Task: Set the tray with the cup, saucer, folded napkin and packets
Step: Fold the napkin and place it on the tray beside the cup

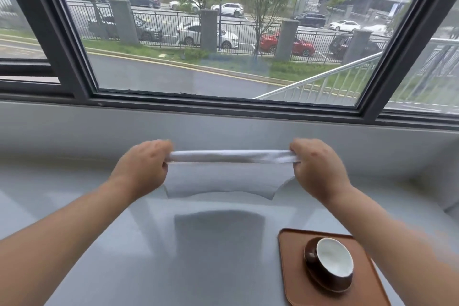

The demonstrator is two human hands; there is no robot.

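I hold a white napkin stretched in the air above the table, its top edge taut and the rest hanging down. My left hand grips its left corner and my right hand grips its right corner. At the lower right lies a brown tray. On it stands a brown cup with a white inside, resting on a dark brown saucer. My right forearm passes over the tray's right side. No packets are in view.
The grey table runs up to a low grey wall and sill below a large window. The napkin's shadow falls on the table's middle.
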